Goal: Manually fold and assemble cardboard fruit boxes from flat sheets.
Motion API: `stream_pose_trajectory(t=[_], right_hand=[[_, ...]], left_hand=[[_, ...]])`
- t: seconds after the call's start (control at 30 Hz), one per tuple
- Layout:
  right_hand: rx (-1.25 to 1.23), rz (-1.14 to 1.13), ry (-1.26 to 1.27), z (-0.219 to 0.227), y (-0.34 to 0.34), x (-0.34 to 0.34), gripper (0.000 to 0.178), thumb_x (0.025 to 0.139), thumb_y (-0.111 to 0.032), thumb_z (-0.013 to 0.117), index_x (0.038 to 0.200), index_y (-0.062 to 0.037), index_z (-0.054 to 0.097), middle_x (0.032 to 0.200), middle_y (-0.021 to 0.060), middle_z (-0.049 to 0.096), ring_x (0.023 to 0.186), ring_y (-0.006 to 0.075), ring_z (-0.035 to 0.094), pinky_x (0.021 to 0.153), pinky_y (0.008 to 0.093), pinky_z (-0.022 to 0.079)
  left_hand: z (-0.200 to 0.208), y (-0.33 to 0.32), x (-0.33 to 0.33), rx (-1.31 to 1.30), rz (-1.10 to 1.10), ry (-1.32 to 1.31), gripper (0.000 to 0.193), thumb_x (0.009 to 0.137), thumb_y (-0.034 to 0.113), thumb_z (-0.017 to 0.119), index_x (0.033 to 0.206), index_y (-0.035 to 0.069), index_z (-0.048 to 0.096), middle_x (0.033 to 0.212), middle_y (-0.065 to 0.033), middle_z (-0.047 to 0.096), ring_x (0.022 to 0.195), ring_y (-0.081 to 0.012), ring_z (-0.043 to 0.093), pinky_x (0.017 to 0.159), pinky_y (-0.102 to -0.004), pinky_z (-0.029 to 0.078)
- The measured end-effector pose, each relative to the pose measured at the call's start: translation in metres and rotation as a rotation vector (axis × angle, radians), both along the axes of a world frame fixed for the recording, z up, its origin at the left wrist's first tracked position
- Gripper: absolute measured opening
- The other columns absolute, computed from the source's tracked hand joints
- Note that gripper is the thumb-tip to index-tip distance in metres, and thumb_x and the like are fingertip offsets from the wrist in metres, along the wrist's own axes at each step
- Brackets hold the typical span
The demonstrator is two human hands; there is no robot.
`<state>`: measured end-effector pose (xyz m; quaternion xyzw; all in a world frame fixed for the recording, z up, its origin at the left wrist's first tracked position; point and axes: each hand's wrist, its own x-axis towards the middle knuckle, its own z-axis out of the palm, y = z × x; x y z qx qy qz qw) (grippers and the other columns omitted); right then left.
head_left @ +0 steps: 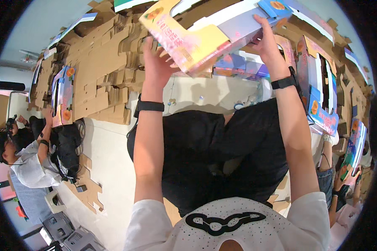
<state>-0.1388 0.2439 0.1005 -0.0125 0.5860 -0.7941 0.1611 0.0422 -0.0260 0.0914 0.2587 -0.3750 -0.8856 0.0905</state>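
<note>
A printed cardboard fruit box (201, 40) in yellow, pink and blue, with a cut-out top, is raised and tilted in front of me. My right hand (267, 44) grips its right side near the blue end, thumb on the upper edge and the other fingers partly hidden. At the box's left end, my left hand (158, 62) has its fingers spread and its thumb apart. The fingertips come close to the box's lower corner; whether they touch it I cannot tell. Below the raised box lies another printed box (241, 65), blue and purple.
Stacks of flat brown cardboard (98, 62) fill the left and far side. More printed boxes (318, 83) stand at the right, and one (63, 96) at the left. A co-worker (31, 163) sits to the left, and another person's arm (335, 196) shows at the right. Grey plastic cases (58, 228) lie lower left.
</note>
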Motion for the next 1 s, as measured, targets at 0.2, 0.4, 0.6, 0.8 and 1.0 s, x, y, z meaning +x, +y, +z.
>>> stream_pose_trajectory(t=[0.2, 0.4, 0.6, 0.8, 1.0], right_hand=[[0.068, 0.164, -0.018, 0.009, 0.011, -0.001, 0.075, 0.08, -0.061, 0.069, 0.132, -0.009, 0.054, 0.123, 0.0111, 0.06, 0.111, 0.0264, 0.06, 0.098, 0.0508, 0.047], [0.086, 0.175, 0.0, -0.015, 0.034, -0.013, 0.048, 0.09, -0.054, 0.063, 0.117, -0.015, 0.066, 0.098, -0.0001, 0.069, 0.089, 0.0129, 0.064, 0.086, 0.0319, 0.051], [0.209, 0.189, -0.106, -0.031, 0.037, -0.032, 0.061, 0.095, -0.052, 0.058, 0.14, -0.01, 0.053, 0.135, 0.0118, 0.059, 0.113, 0.0185, 0.06, 0.096, 0.0328, 0.047], [0.241, 0.3, -0.019, -0.027, 0.037, -0.036, 0.068, 0.098, -0.056, 0.053, 0.142, -0.0035, 0.051, 0.131, 0.0108, 0.06, 0.114, 0.0172, 0.059, 0.098, 0.0287, 0.046], [0.169, 0.248, -0.048, -0.006, 0.04, -0.028, 0.073, 0.096, -0.063, 0.05, 0.141, -0.0051, 0.051, 0.135, 0.0102, 0.058, 0.122, 0.02, 0.058, 0.103, 0.0344, 0.045]], left_hand=[[-0.005, -0.027, 0.01, -0.057, 0.1, 0.196, 0.081, 0.094, 0.07, 0.031, 0.146, 0.01, 0.046, 0.147, -0.0149, 0.048, 0.138, -0.0345, 0.042, 0.108, -0.0602, 0.036], [-0.019, -0.02, 0.004, -0.209, -0.306, -0.216, 0.069, 0.091, 0.063, 0.054, 0.144, 0.019, 0.049, 0.147, -0.0081, 0.049, 0.132, -0.031, 0.046, 0.103, -0.0644, 0.037], [-0.011, 0.009, 0.016, -0.354, -0.472, -0.186, 0.069, 0.085, 0.058, 0.069, 0.138, 0.016, 0.054, 0.136, -0.0074, 0.057, 0.122, -0.0285, 0.055, 0.089, -0.0589, 0.051], [-0.018, 0.013, 0.007, -0.32, -0.476, -0.198, 0.061, 0.086, 0.048, 0.07, 0.134, 0.013, 0.057, 0.127, -0.0082, 0.063, 0.111, -0.0237, 0.062, 0.09, -0.0482, 0.054], [-0.017, 0.032, 0.001, 0.023, -0.194, 0.133, 0.053, 0.092, 0.044, 0.061, 0.132, 0.009, 0.057, 0.125, -0.0085, 0.065, 0.113, -0.0249, 0.064, 0.098, -0.0466, 0.052]])
